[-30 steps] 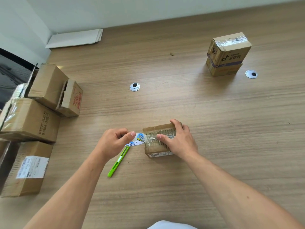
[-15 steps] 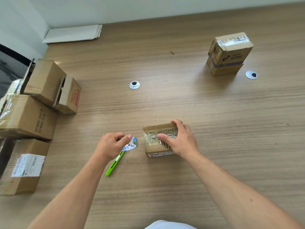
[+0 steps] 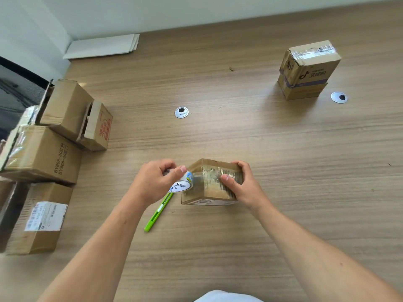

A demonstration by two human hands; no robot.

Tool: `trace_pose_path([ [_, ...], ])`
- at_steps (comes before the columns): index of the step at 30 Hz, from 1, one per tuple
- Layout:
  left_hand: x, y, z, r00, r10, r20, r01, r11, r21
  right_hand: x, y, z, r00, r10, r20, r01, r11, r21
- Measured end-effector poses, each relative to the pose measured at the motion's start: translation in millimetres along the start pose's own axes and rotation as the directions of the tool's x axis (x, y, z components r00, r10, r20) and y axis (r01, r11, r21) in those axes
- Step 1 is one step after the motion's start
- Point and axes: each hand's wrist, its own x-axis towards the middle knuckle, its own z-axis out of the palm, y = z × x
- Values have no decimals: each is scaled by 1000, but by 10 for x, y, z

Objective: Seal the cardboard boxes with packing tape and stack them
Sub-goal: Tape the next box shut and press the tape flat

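Wood-grain table [image 3: 261, 149], pale wall [image 3: 152, 12], two cable grommets [image 3: 181, 112]

bare table [image 3: 250, 131] beyond the small box [image 3: 214, 190]; cardboard boxes [image 3: 54, 149] crowding the left, stacked boxes [image 3: 305, 70] far right

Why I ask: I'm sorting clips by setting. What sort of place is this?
Probably an office or meeting room, used here for packing: a wide wood-grain table with round cable grommets, and a pile of used cardboard boxes at its left edge.
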Motion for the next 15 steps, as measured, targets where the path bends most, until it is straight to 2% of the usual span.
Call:
trace_pose_path([
  [4, -46, 289, -172, 999, 39, 17, -38, 996, -84, -11, 133, 270, 999, 38, 17, -41, 969, 245],
  [6, -74, 371, -200, 997, 59, 52, -54, 995, -79, -4, 153, 305, 999, 41, 26, -47, 958, 284],
  [8, -98, 409, -196, 993, 78, 94, -68, 992, -105, 27, 192, 280, 999, 29, 17, -32, 978, 207],
  [12, -115, 495, -6, 989, 83, 124, -58, 980, -193, 93, 336, 117, 993, 12, -115, -24, 995, -98],
  [15, -85, 612, 153, 992, 85, 92, -67, 982, -179, 59, 272, -14, 989, -13, -148, -12, 986, -166],
])
